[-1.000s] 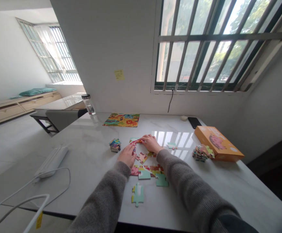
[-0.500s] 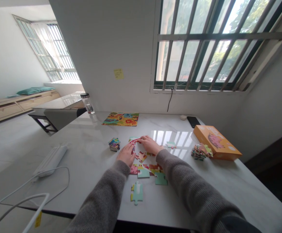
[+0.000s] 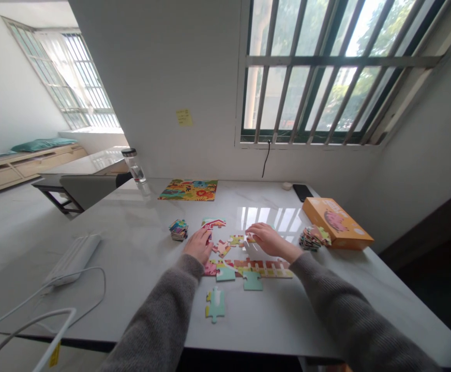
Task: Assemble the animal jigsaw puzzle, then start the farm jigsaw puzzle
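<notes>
Jigsaw work on the white marble table [image 3: 132, 268], and by the look of it this one is in its early stages. Only a short joined row of pieces [image 3: 262, 268] lies along the near side, pink and orange with a fence pattern, and a few teal-edged pieces hang off it. Much is left: the orange puzzle box [image 3: 336, 223] sits at the right with a heap of unplaced pieces [image 3: 313, 238] just beside it, and a small stack of pieces [image 3: 178, 230] waits at the left. A finished animal puzzle [image 3: 189, 190] lies further back near the wall.

Left hand [image 3: 198, 245] rests flat, fingers loosely spread, on the table just beside a red-and-white barn piece [image 3: 212, 223]; it grips nothing that I can see. Right hand [image 3: 267, 239] lies palm down, fingers extended toward a loose orange piece [image 3: 236, 240], touching or almost touching; I can't tell whether it pinches anything. One lone teal piece [image 3: 215, 305] sits apart, nearest the table edge. Pieces look flat, thick, brightly printed cardboard.
</notes>
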Demonstrator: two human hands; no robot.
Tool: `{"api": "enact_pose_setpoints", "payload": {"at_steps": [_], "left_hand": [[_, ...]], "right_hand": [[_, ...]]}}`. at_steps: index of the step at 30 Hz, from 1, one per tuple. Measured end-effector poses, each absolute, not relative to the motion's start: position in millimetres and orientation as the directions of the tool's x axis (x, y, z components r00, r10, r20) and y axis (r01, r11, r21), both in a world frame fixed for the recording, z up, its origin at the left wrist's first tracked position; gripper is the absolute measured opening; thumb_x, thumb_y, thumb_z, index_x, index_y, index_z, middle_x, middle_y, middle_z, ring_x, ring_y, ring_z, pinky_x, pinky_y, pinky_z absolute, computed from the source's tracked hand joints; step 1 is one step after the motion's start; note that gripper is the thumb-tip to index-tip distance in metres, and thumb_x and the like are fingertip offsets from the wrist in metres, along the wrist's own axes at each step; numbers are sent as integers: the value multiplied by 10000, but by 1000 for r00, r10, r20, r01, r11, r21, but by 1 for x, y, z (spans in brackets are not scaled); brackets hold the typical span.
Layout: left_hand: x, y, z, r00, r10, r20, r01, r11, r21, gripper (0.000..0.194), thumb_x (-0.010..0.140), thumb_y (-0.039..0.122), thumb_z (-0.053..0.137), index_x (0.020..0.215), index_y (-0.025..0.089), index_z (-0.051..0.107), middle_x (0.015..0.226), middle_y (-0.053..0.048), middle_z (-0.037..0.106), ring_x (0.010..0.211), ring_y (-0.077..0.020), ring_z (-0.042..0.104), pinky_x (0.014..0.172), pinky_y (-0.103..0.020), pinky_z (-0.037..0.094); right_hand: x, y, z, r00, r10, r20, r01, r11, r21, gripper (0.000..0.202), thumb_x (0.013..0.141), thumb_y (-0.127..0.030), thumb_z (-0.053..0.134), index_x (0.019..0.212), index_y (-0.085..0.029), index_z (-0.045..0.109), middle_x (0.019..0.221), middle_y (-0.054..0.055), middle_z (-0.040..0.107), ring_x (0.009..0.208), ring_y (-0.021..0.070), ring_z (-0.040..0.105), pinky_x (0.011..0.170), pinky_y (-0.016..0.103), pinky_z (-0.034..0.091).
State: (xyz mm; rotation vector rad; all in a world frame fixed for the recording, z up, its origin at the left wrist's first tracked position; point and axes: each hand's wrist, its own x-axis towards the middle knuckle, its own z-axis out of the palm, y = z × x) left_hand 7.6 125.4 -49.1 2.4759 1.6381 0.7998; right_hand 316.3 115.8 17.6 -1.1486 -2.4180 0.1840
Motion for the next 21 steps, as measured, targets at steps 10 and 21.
{"api": "enact_pose_setpoints", "payload": {"at_steps": [10,21], "left_hand": [[10,122,-45,274,886,375,850,-405,336,412,865,276,570,1260,165,611,1365,-153,575,1269,-323,518,1113,-506,420],[16,105,-29,324,834,446,790,-498,358,330,861,269,571,1174,208,652,1229,-99,630,1130,-281,551,1027,-457,462]], "right_hand": [[335,89,10,-422,809,409,688,579,-436,333,941,-107,451,1145,-204,697,1083,115,716,1065,255,625,944,440,509],[323,74,2,-330,828,453,693,538,-480,353,928,-93,429,1179,-203,653,1023,78,733,989,231,634,920,406,471]]}}
